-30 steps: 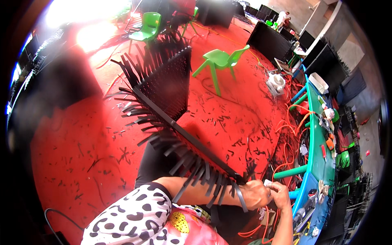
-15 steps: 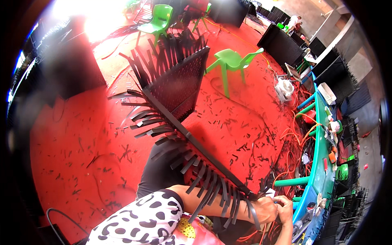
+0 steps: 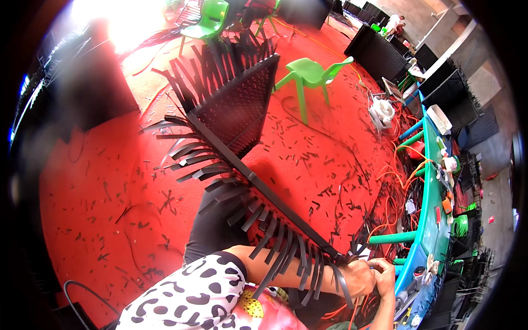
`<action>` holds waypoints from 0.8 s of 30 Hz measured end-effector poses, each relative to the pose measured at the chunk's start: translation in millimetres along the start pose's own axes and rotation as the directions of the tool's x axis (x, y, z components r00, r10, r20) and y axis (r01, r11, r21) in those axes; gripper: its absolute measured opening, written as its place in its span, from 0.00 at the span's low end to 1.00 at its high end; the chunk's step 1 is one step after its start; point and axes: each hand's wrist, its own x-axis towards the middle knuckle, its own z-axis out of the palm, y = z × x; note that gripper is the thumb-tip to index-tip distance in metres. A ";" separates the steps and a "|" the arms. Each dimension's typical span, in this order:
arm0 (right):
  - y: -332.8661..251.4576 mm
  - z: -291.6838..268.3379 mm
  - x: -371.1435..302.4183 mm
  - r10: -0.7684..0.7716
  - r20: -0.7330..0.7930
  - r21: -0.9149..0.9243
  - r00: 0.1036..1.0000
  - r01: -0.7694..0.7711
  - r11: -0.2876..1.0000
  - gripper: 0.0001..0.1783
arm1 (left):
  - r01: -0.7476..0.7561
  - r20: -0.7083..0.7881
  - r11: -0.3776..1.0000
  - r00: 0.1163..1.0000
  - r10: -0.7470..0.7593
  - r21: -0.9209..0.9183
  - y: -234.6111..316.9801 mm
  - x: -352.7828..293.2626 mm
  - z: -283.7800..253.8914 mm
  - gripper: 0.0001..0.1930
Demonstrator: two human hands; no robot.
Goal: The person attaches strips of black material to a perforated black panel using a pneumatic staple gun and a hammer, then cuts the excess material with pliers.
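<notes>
A large black woven panel (image 3: pixel 237 118) with a dark frame bar (image 3: pixel 286 212) stretches from mid-view toward me. Loose flat black strips (image 3: pixel 190 154) fringe its edges. At the bar's near end, at lower right, my left hand (image 3: pixel 358 279) is closed, with the forearm passing beneath the hanging strips. Beside it and touching it, my right hand (image 3: pixel 385 276) has its fingers curled in a pinch. What either hand grips is hidden between them. My leg, in dark trousers, is under the panel.
A teal-blue table (image 3: pixel 426 234) with tools and small items curves along the right. Beyond the panel stand a green chair (image 3: pixel 311 74) and another green chair (image 3: pixel 209 22). A white fan (image 3: pixel 381 110) sits among orange cords. Black scraps litter the red floor (image 3: pixel 308 148).
The panel and its strips have shifted slightly within the view, and the background has moved a little upward. Both hands remain together at the bar's near end, with fingers still closed.
</notes>
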 end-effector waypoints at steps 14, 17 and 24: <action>-2.9 1.4 -1.2 0.034 0.012 0.076 0.999 -0.035 0.996 0.13 | 0.027 0.004 0.999 1.000 -0.026 -0.024 -0.2 -3.4 -4.4 0.10; -4.2 1.0 -2.4 0.045 0.013 0.092 0.999 -0.046 0.995 0.13 | 0.028 0.003 0.999 1.000 -0.028 -0.029 -0.2 -4.7 -6.0 0.11; 6.7 -1.7 -0.1 0.020 -0.001 0.090 1.000 -0.020 0.996 0.11 | 0.027 -0.006 1.000 1.000 -0.027 0.000 0.3 -0.4 -3.0 0.08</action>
